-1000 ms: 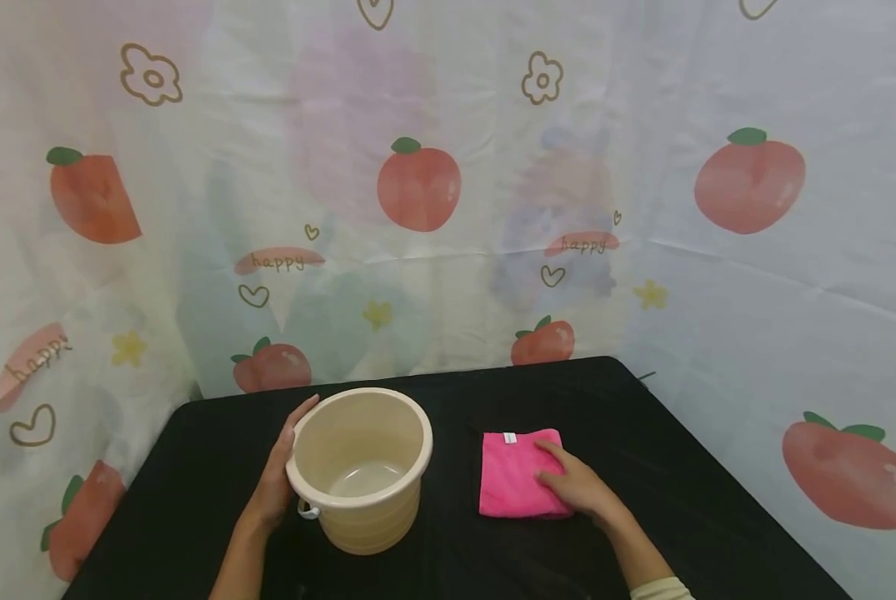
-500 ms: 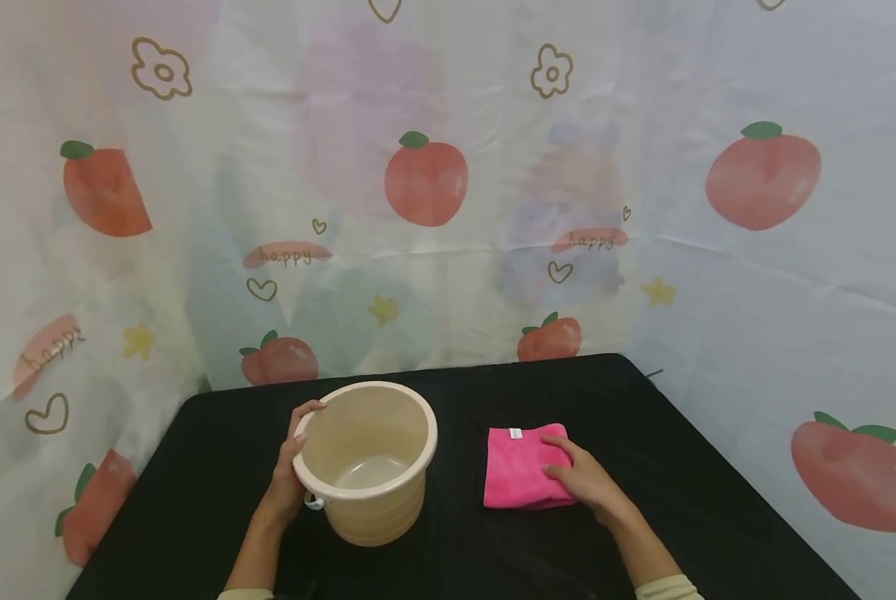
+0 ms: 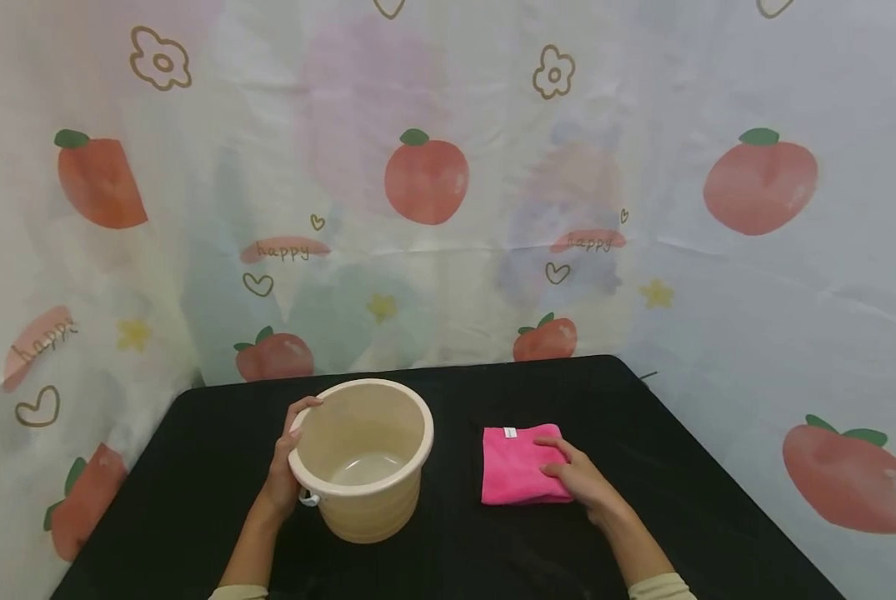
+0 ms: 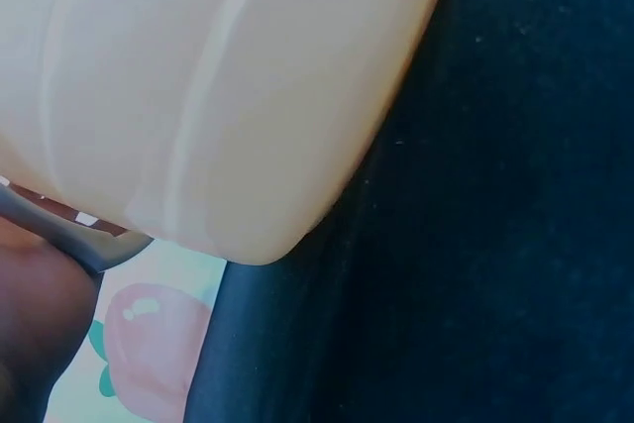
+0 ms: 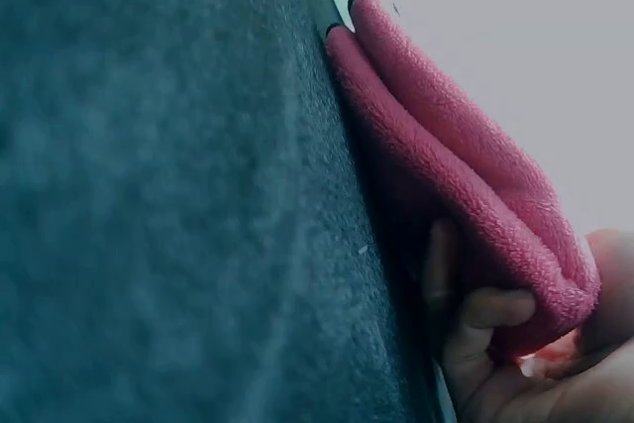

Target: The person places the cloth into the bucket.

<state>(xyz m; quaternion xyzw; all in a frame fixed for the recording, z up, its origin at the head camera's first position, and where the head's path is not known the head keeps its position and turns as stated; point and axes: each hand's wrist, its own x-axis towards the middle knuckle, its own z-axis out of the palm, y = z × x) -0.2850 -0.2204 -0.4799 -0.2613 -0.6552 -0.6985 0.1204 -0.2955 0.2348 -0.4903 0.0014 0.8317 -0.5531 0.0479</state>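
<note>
A cream plastic bucket (image 3: pixel 372 512) stands upright on the black-covered table, its inside bare in the head view. My left hand (image 3: pixel 282 471) grips its left rim, fingertips curled over the edge. The left wrist view shows the bucket's smooth outer wall (image 4: pixel 238 116) close up. To the right of it lies a folded pink towel (image 3: pixel 513 468) with a small white label at its far edge. My right hand (image 3: pixel 588 485) holds the towel by its right side. In the right wrist view, fingers (image 5: pixel 505 309) reach beneath the folded layers, and the near side is raised off the table.
The black cloth (image 3: pixel 455 558) covers the table to its back edge and right edge. A pale curtain (image 3: pixel 470 283) printed with fruit, hearts and flowers hangs around the back and sides. A light-coloured handle end (image 3: pixel 309 500) juts from the bucket's left side.
My left fingers have shifted from along the bucket's outer side to curl over its rim. The right hand has stayed on the towel, whose near edge has risen slightly.
</note>
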